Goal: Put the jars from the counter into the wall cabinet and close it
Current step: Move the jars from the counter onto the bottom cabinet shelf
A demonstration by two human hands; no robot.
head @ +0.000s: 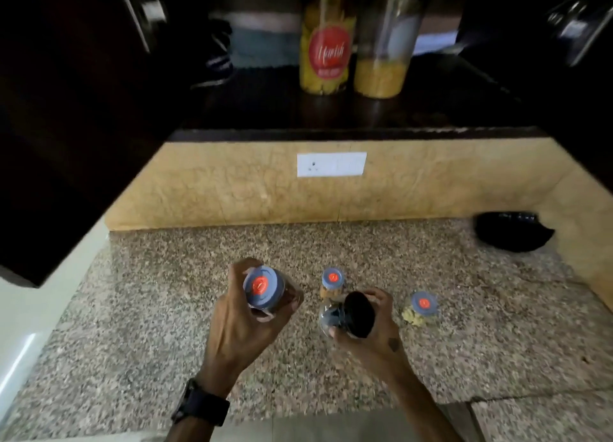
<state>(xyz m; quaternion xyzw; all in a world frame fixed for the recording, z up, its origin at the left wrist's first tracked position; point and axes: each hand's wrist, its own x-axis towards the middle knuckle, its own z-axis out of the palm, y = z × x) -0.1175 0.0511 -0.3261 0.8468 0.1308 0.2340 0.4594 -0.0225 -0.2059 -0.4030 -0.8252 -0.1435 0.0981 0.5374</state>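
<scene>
My left hand [238, 322] grips a jar with a grey lid and red sticker [263, 287], held above the speckled counter [166, 309]. My right hand [374, 332] holds a black-lidded jar [351, 314], tilted. Two small grey-lidded jars stand on the counter: one [332, 282] just behind my hands, another [422, 307] to the right. Above, the wall cabinet stands open, its dark shelf [265, 110] bearing a tall jar with a red label [326, 43] and a clear jar part-filled with yellow grains [384, 50].
The cabinet's dark left door [66, 110] hangs open over the counter's left side; another door [577, 27] is open at the right. A white socket plate [331, 164] sits on the beige backsplash. A black object [510, 234] lies at the back right.
</scene>
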